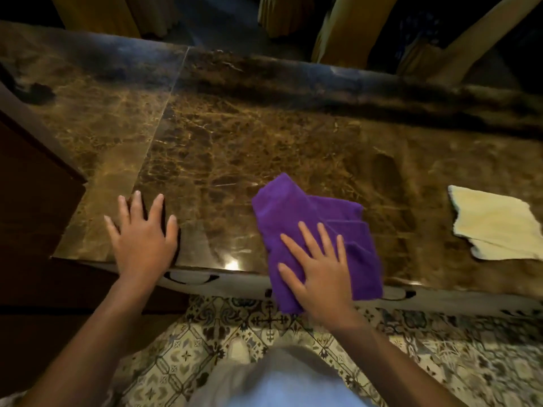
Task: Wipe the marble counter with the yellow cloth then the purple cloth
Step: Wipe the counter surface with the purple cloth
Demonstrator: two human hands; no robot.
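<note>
Head view, looking down.

Brown marble counter [264,148], shiny, with a thin seam on the left part. Purple cloth [308,218] bunched up at the near edge of the counter, its near corner hanging a bit over that edge.

Right hand [320,274] flat on the near part of the purple cloth, palm down. Fingers [308,239] spread wide and straight, pressing on the cloth, not curled round it. No pinch, no fist.

Left hand [144,239] flat on the bare counter, left of the purple cloth and well apart from it, close to the near edge and near the seam. Fingers spread open, nothing in them.

Yellow cloth [496,227] lying flat on the counter, right of the purple cloth, well apart from it, near the right side of the picture. No hand on it.

Patterned tile floor [205,342] below the near edge of the counter. Dark wood cabinet [32,201] to the left of the counter. Yellow curtains [352,27] past the far edge of the counter, dim and hard to see. Light clothing [279,383] at the bottom, blurry.
</note>
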